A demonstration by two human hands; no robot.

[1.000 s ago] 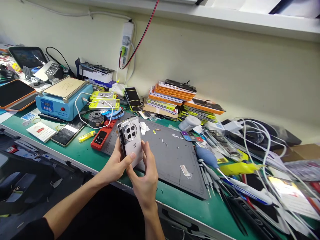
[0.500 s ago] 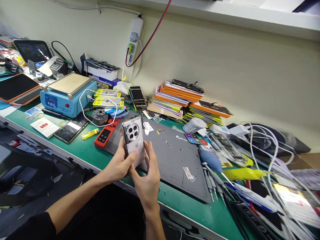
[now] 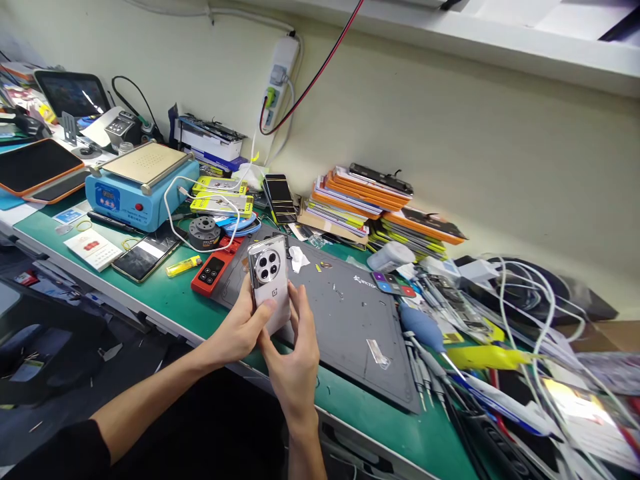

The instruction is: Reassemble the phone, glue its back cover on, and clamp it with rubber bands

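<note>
Silver-white rectangular smartphone (image 3: 269,283) stood upright, camera end up, above front edge of green counter (image 3: 165,303); left hand (image 3: 239,330) clasped its side, right hand (image 3: 296,357) fingers pinched lower end.

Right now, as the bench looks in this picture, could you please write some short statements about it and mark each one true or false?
1. The left hand and the right hand both hold the silver phone with a round camera module, its back facing the camera. True.
2. The silver phone lies flat on the dark grey work mat. False: it is held up over the mat's near left corner.
3. The yellow plastic lighter lies on the green bench top, left of the flat red device. True.
4. The blue rubber air blower is in the right hand. False: it lies by the mat's right edge.
</note>
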